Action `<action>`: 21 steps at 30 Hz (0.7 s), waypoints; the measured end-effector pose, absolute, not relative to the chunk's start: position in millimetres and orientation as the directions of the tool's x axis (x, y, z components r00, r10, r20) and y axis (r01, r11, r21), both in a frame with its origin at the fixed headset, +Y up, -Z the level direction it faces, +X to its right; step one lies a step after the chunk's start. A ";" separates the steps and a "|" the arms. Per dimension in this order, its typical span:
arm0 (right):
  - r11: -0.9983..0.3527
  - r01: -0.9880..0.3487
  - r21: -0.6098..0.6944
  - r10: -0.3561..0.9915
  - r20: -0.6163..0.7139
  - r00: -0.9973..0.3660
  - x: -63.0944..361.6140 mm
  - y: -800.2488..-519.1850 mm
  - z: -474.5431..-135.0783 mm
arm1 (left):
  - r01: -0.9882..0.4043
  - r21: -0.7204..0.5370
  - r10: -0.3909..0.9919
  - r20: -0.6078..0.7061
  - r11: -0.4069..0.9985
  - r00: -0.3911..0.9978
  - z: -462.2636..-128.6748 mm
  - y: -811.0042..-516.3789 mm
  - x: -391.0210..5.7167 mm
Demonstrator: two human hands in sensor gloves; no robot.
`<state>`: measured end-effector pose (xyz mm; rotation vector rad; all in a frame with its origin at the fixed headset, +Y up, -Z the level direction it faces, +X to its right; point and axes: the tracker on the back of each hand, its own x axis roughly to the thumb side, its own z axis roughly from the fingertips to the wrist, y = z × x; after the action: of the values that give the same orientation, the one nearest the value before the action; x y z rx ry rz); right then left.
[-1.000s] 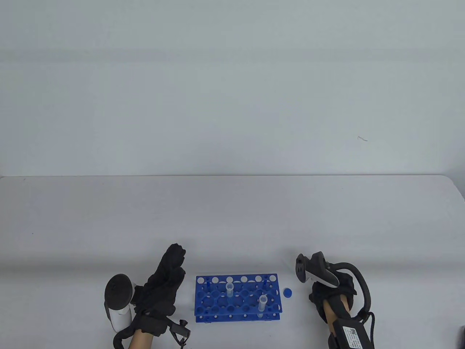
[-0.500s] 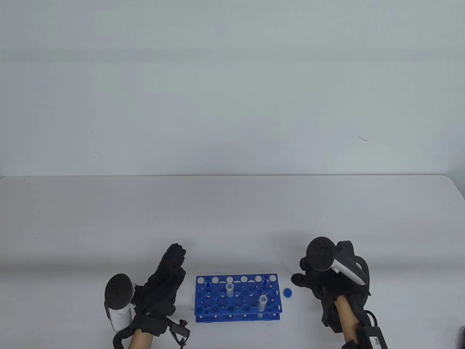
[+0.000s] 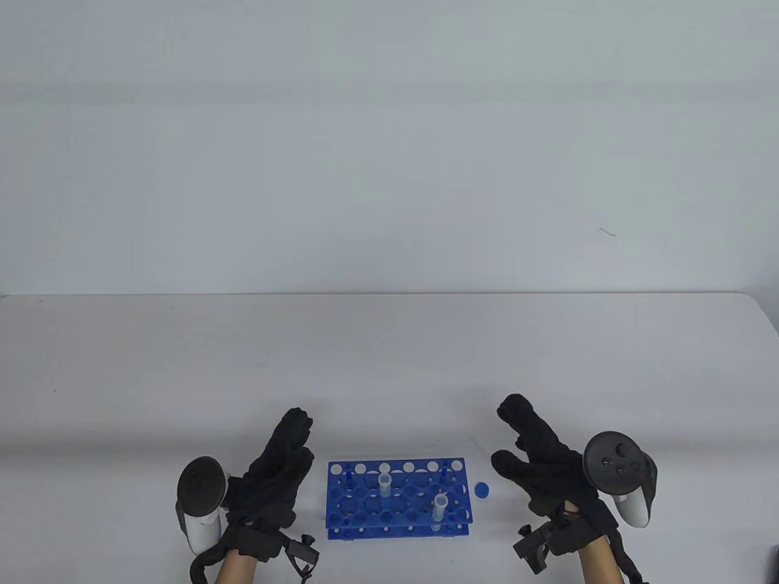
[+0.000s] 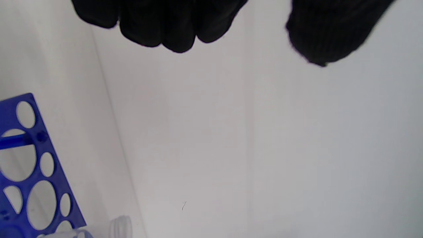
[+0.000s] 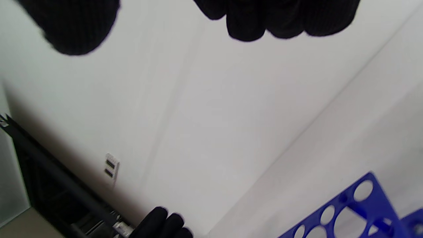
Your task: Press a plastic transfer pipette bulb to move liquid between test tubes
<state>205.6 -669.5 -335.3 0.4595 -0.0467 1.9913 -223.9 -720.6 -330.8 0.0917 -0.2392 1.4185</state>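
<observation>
Both hands are held open, nothing gripped: left hand (image 3: 277,471) and right hand (image 3: 541,462) flank the blue tube rack (image 3: 398,497). Two uncapped tubes (image 3: 384,485) are seated in it, and a blue cap (image 3: 482,490) lies on the counter (image 3: 389,365).

The blue rack (image 4: 19,172) runs off both wrist pictures' edges; a clear tube mouth (image 4: 120,227) is cropped and blurred; liquid inside the tubes (image 3: 384,485) can't be told
</observation>
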 end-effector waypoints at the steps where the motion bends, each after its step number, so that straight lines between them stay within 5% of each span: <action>1: -0.432 -0.876 0.214 0.878 0.320 -0.354 202.5 -675.3 -337.0 | -0.984 -0.080 0.966 0.220 0.159 0.139 -331.1 -720.9 -224.0; 7: -0.540 -0.826 0.163 0.819 0.328 -0.471 196.1 -683.7 -339.8 | -0.982 -0.091 0.966 0.215 0.165 0.143 -331.5 -722.1 -222.1; 21: -0.491 -0.859 0.143 0.853 0.277 -0.442 200.7 -691.6 -343.0 | -0.982 -0.093 0.966 0.220 0.162 0.138 -331.2 -721.8 -221.5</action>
<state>200.7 -691.6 -343.0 0.3801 -0.0230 2.0497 -221.5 -721.8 -331.2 0.0796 -0.2505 1.4104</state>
